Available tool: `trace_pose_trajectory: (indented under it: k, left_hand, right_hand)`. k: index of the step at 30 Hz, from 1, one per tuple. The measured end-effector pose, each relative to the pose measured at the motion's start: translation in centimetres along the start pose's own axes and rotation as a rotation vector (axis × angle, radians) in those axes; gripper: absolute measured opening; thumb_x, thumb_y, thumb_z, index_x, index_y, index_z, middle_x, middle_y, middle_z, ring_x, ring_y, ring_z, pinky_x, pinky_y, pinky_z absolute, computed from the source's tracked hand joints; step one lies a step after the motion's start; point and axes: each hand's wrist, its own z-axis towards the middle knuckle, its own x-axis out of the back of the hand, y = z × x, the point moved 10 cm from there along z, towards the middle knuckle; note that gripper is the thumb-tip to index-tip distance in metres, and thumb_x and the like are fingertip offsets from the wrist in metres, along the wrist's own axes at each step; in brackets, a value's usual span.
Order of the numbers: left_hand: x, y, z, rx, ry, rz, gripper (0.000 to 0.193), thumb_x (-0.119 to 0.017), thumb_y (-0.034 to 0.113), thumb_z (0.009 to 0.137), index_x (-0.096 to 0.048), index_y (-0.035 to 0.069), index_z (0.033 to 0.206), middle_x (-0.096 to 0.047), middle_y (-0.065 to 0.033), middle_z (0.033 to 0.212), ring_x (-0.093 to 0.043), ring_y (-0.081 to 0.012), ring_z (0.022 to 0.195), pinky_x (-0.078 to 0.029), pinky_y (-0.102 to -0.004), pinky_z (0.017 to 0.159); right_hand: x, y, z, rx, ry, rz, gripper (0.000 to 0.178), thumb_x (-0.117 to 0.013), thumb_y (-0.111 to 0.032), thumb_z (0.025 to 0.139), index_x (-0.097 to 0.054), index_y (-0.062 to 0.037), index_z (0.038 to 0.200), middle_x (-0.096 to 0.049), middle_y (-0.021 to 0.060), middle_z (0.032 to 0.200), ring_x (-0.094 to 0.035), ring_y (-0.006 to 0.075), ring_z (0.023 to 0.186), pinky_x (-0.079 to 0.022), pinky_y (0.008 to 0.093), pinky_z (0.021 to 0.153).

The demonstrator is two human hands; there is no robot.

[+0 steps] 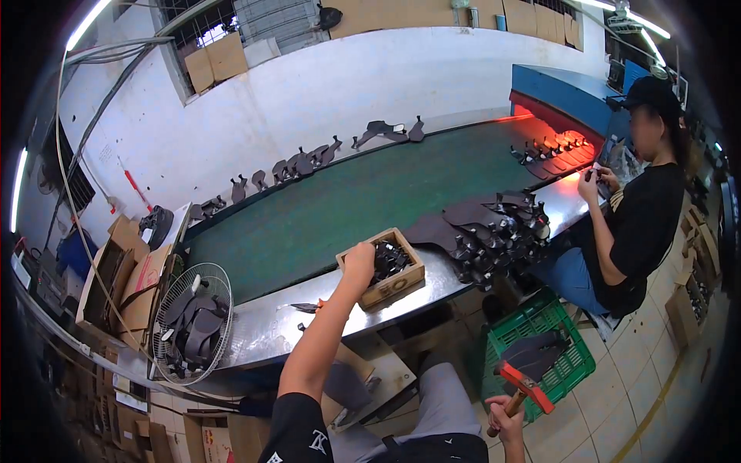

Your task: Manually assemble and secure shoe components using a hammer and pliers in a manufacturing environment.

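While right fingers (502,417) grip a hammer (526,386), the left hand (360,262), hold unclear, is at a box (395,288).

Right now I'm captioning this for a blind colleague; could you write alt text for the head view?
A person's left hand is at a wooden box of small black parts on a metal bench, while the right hand grips a red-headed hammer. Behind the box runs a green belt; to the right, a co-worker sits near a pile of dark pieces.
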Motion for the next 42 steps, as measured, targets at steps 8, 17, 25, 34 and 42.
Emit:
trace_pose_trajectory:
  k: [8, 17, 25, 34, 42]
  left_hand:
    - [2.3, 1.5, -1.9, -0.225, -0.057, -0.071, 0.014, -0.075, 0.015, 0.074, -0.076, 0.011, 0.088, -0.071, -0.0137, 0.085, -0.069, -0.0343, 0.078, -0.055, -0.0434, 0.072]
    - [6.0, -2.1, -3.8, 0.006, 0.213, -0.606, 0.017, -0.069, 0.01, 0.071, -0.074, -0.001, 0.083, -0.07, -0.0199, 0.077, -0.07, -0.0336, 0.072, -0.056, -0.0381, 0.073]
    - [6.6, -0.1, -4.0, -0.147, 0.377, -0.158, 0.013, -0.07, 0.01, 0.074, -0.072, 0.002, 0.085, -0.07, -0.0146, 0.084, -0.069, -0.0295, 0.084, -0.056, -0.0387, 0.074]
    - [3.5, -1.1, -0.6, -0.069, 0.035, -0.065, 0.008, -0.069, 0.01, 0.077, -0.074, 0.004, 0.079, -0.072, -0.0169, 0.081, -0.071, -0.0315, 0.077, -0.056, -0.0409, 0.069]
    - [21.2, 5.4, -13.4, -0.251, 0.563, -0.79, 0.012, -0.077, 0.0, 0.079, -0.068, -0.001, 0.087, -0.073, -0.0121, 0.096, -0.071, -0.0195, 0.075, -0.056, -0.031, 0.069]
  right_hand:
    - [-4.7, -6.2, 2.9, 0.147, -0.169, -0.002, 0.014, -0.061, -0.005, 0.09, -0.065, 0.0079, 0.093, -0.044, -0.0007, 0.05, -0.035, 0.0062, 0.037, -0.029, 0.0229, 0.038]
    - [-13.7, -13.7, 6.5, 0.283, -0.27, -0.11, 0.018, -0.06, -0.002, 0.092, -0.07, 0.0022, 0.107, -0.064, 0.0028, 0.068, -0.055, 0.0063, 0.054, -0.042, 0.0216, 0.05]
    - [-17.9, -17.4, 8.1, 0.531, -0.3, -0.102, 0.018, -0.06, -0.007, 0.094, -0.07, 0.0025, 0.106, -0.072, 0.013, 0.077, -0.045, 0.0025, 0.042, -0.033, 0.0182, 0.038]
    - [-14.9, -14.8, 6.9, 0.511, -0.262, -0.111, 0.017, -0.061, -0.004, 0.094, -0.07, 0.0007, 0.106, -0.073, 0.0089, 0.083, -0.057, 0.0052, 0.057, -0.042, 0.0181, 0.053]
    - [-17.3, -18.3, 7.9, 0.409, -0.351, -0.141, 0.016, -0.064, -0.008, 0.093, -0.069, 0.0011, 0.106, -0.075, 0.0115, 0.093, -0.042, 0.0003, 0.046, -0.032, 0.0185, 0.042]
